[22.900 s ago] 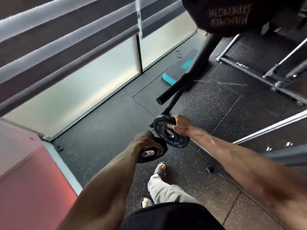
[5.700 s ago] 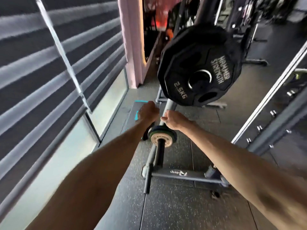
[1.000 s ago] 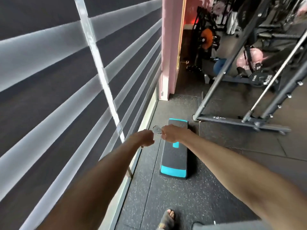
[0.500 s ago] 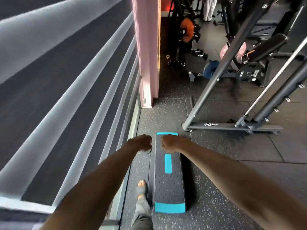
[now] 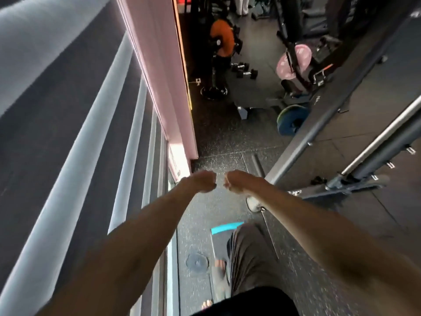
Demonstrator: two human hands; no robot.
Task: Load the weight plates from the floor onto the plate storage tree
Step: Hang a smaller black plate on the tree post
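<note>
My left hand (image 5: 200, 181) and my right hand (image 5: 238, 182) are held out in front of me, close together, above the floor. Both are curled into fists, seen from the back, and nothing shows in either. A blue weight plate (image 5: 292, 122) stands on the floor far ahead beside a machine, with a pink plate (image 5: 293, 62) behind it. Low by my foot, a small dark round disc (image 5: 197, 262) lies flat on the floor; I cannot tell whether it is a plate. The plate storage tree is out of view.
Window blinds (image 5: 68, 133) run along my left, ending at a pink pillar (image 5: 164, 76). A grey rack frame (image 5: 341, 185) stands on the right. A step platform with a teal stripe (image 5: 227, 226) lies under my leg. Dumbbells (image 5: 245, 70) and an orange plate (image 5: 222, 41) sit further ahead.
I have walked forward along the window. The step platform has passed from ahead of my hands to under my leg. Both fists stay together in front of me.
</note>
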